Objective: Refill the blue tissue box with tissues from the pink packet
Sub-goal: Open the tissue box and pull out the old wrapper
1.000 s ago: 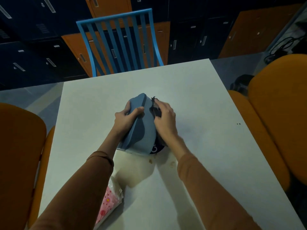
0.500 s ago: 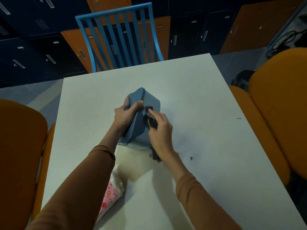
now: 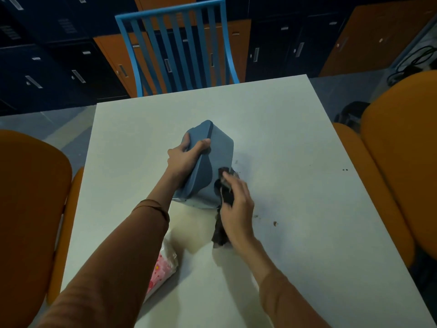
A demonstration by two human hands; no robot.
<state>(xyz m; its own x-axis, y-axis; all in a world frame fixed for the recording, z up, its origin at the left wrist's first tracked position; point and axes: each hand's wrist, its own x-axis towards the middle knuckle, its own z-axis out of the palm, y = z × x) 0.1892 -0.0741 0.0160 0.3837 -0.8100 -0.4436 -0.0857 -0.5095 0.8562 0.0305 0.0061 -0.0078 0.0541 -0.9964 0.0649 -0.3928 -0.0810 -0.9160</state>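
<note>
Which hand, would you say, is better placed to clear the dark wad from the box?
Likely the right hand: it grips the dark wad, while the left hand holds the blue tissue box tilted.

Your tissue box (image 3: 214, 159), mid-frame, is a dusty slate blue, and its left part is a shade darker. The packet (image 3: 163, 271) at the lower left is clear plastic printed pink with small paler spots. The ragged wad (image 3: 225, 200) by the box's lower right is dark brown, nearly black, with a few brown crumbs (image 3: 274, 223) to its right. The bench (image 3: 283, 138) is plain off-white, with a creamier patch (image 3: 189, 230) near bottom centre. Your sleeves (image 3: 113, 268) are rusty brown. Up top there's a bright blue slatted chair (image 3: 175, 43), orange chairs (image 3: 30, 197) at both edges, and navy and orange lockers (image 3: 47, 67).
</note>
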